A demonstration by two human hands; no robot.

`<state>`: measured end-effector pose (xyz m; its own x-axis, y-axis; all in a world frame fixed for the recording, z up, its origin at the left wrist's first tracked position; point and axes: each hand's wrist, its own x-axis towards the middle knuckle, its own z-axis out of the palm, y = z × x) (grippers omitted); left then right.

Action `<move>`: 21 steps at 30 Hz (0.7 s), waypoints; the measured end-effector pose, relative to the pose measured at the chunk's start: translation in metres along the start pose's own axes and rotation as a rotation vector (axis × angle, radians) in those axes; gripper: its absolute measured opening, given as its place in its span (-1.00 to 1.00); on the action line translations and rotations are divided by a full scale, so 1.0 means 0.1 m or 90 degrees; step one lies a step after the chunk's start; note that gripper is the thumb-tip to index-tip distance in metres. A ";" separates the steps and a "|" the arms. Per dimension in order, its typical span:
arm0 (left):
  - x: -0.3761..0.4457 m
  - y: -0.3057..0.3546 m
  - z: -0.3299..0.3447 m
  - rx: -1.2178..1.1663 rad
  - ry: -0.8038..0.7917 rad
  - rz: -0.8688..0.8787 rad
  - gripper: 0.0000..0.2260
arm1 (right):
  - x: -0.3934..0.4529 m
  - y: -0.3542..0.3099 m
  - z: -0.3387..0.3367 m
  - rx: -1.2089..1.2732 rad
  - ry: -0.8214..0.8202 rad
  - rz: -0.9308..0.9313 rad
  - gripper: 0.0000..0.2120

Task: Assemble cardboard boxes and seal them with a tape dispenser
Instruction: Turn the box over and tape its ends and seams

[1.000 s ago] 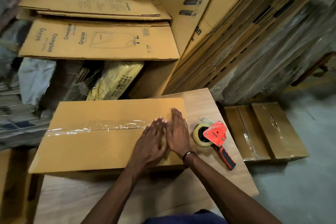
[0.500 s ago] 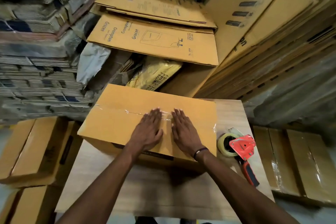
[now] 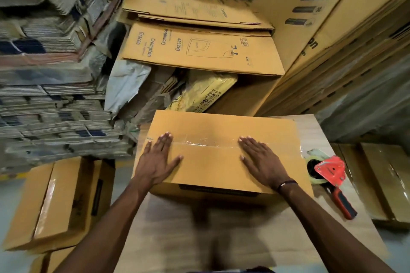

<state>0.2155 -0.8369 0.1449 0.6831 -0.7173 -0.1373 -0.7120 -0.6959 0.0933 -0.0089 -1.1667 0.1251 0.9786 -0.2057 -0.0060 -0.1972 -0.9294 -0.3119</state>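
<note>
A closed brown cardboard box (image 3: 219, 126) stands on the wooden table (image 3: 199, 235), its top seam covered by a strip of clear tape (image 3: 206, 143). My left hand (image 3: 157, 159) lies flat with straight fingers on the left end of the box top, fingertips at the tape. My right hand (image 3: 261, 162) lies flat on the right part of the top, with a dark band at its wrist. A red tape dispenser (image 3: 330, 175) with a black and red handle rests on the table just right of the box, untouched.
Sealed boxes sit on the floor at the left (image 3: 57, 204) and at the right (image 3: 381, 182). Flat printed cartons (image 3: 199, 49) are stacked behind the table, more lean at the right (image 3: 332, 29). Bundled cardboard sheets (image 3: 48, 73) are piled high at the left.
My hands have slid apart along the taped seam, the left toward the box's left end and the right toward its right end. The camera view has swung left.
</note>
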 end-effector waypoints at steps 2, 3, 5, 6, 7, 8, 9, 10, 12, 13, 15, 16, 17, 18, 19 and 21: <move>-0.03 -0.12 0.00 0.005 0.000 -0.006 -0.20 | -0.01 -0.01 -0.01 0.005 -0.002 0.005 -0.42; -0.02 -0.11 0.02 -0.004 0.002 -0.012 -0.21 | 0.00 -0.02 -0.01 0.010 -0.007 0.007 -0.42; -0.01 0.03 0.07 -0.043 0.008 -0.052 -0.20 | -0.02 -0.05 0.00 0.012 -0.018 0.008 -0.41; -0.01 0.13 0.09 -0.069 0.008 -0.078 -0.19 | -0.02 -0.05 0.01 0.006 -0.022 0.009 -0.40; -0.02 0.23 0.11 -0.091 0.004 -0.095 -0.19 | -0.02 -0.05 0.01 0.000 -0.028 0.011 -0.40; -0.05 0.33 0.12 -0.106 -0.007 -0.101 -0.18 | -0.01 -0.06 0.00 -0.001 -0.033 0.017 -0.38; -0.08 0.44 0.13 -0.114 -0.015 -0.097 -0.17 | 0.01 -0.08 -0.01 -0.001 -0.037 0.025 -0.37; -0.12 0.55 0.14 -0.117 -0.022 -0.088 -0.16 | 0.04 -0.09 -0.02 -0.002 -0.042 0.031 -0.35; -0.22 0.81 0.17 -0.111 -0.030 -0.055 -0.15 | 0.15 -0.10 -0.05 -0.006 -0.055 0.034 -0.34; -0.27 0.94 0.19 -0.108 -0.033 -0.034 -0.15 | 0.22 -0.08 -0.07 -0.009 -0.065 0.033 -0.33; -0.38 1.18 0.22 -0.104 -0.037 -0.007 -0.15 | 0.40 0.01 -0.14 -0.017 -0.086 0.036 -0.31; -0.44 1.28 0.23 -0.102 -0.031 -0.012 -0.17 | 0.50 0.07 -0.18 -0.024 -0.098 0.039 -0.30; -0.50 1.37 0.23 -0.100 -0.020 -0.030 -0.20 | 0.60 0.13 -0.24 -0.034 -0.111 0.042 -0.30; -0.55 1.45 0.22 -0.096 -0.008 -0.063 -0.23 | 0.70 0.19 -0.29 -0.048 -0.129 0.041 -0.31; -0.60 1.52 0.20 -0.085 0.010 -0.100 -0.27 | 0.78 0.24 -0.35 -0.063 -0.144 0.039 -0.31; -0.68 1.67 0.18 -0.038 0.050 -0.177 -0.35 | 0.90 0.34 -0.43 -0.088 -0.174 0.041 -0.31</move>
<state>0.0477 -0.9036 0.1516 0.8629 -0.4976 -0.0887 -0.4866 -0.8653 0.1207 0.0703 -1.2298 0.1547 0.9395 -0.1932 -0.2827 -0.2475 -0.9537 -0.1707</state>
